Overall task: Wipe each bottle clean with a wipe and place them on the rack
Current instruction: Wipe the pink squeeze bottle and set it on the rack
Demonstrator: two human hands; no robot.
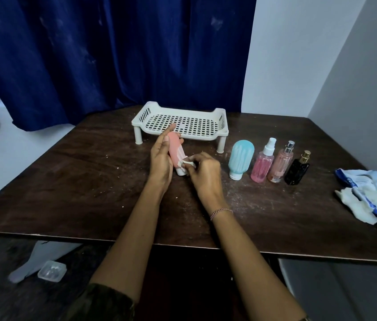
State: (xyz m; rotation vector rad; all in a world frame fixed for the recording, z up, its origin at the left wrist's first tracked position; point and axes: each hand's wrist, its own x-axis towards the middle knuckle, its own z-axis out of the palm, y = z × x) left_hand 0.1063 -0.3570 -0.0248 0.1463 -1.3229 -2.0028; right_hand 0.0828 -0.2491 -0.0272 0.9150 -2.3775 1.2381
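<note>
Centre frame: left grip (161, 158) wraps the pink bottle (175, 147), holding it tilted and steady so the right grip (203, 174), pinching the wipe (187, 163), can scrub its cap end. Rack (180, 122) stands just behind on the worktop (85, 181).

There were a pink bottle (175, 149), a white wipe (188, 162), a pale-blue bottle (240, 158), a white rack (178, 110) (grid-patterned), a navy curtain (113, 54) and a dark-brown table (90, 181).
</note>
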